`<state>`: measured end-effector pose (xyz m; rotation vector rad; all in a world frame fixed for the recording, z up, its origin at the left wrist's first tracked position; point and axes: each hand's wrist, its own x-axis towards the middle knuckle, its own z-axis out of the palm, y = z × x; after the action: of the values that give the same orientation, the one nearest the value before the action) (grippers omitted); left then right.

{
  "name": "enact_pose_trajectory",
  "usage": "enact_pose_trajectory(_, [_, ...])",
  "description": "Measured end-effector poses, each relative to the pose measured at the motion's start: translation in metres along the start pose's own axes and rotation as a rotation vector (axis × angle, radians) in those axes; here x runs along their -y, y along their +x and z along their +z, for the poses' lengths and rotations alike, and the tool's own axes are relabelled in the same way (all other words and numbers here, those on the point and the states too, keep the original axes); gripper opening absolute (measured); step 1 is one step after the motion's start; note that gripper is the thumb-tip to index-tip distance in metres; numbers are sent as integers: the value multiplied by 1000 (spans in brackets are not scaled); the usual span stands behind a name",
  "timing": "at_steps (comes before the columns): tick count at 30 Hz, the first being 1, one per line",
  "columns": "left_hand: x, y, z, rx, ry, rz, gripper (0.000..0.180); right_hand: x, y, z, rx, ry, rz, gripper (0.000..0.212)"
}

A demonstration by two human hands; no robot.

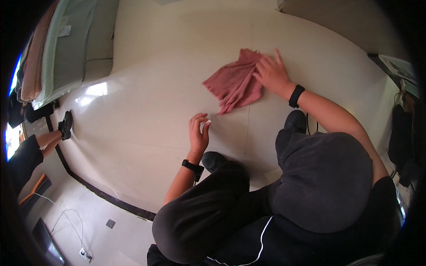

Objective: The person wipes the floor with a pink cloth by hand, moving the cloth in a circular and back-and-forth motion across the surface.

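A crumpled pink cloth (233, 82) with ragged edges lies spread on the pale tiled floor in front of me. At its right edge my right hand (271, 74) grips the cloth with thumb and fingers, while one finger sticks out apart from it. My left hand (199, 132) is nearer to me, just above the floor and away from the cloth. Its thumb and fingers pinch a small white piece (208, 121), too small to name. A black band circles each wrist.
My bent knees and dark shoes (295, 122) frame the near floor. A grey padded piece of furniture (97, 40) stands far left. Another person's legs (51, 142) show at left. A wall with a socket and cable (84, 253) is lower left; a brown panel (337, 22) stands upper right.
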<state>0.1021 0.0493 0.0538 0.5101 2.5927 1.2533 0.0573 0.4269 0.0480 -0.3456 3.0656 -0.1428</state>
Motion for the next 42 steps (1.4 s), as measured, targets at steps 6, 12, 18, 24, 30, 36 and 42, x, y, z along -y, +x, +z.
enact_pose_trajectory(6, [5,-1,5,-45,23,9,12,-12,11,7,-168,209,21,48])
enact_pose_trajectory(12, [7,-5,4,-72,49,-19,8,44,-22,39,169,307,-392,77])
enact_pose_trajectory(18, [5,-14,5,-59,17,-50,8,80,-88,66,332,409,-1134,87])
enact_pose_trajectory(24, [3,-12,12,-46,-5,-12,8,73,-92,84,317,583,-1237,79])
enact_pose_trajectory(30, [11,-21,8,-47,-7,-40,11,49,1,55,130,375,-604,79])
enact_pose_trajectory(36, [20,-32,11,-77,-40,-75,12,11,51,42,13,213,-183,83])
enact_pose_trajectory(42, [27,-44,18,-98,-54,-131,7,70,35,69,-22,173,-275,67])
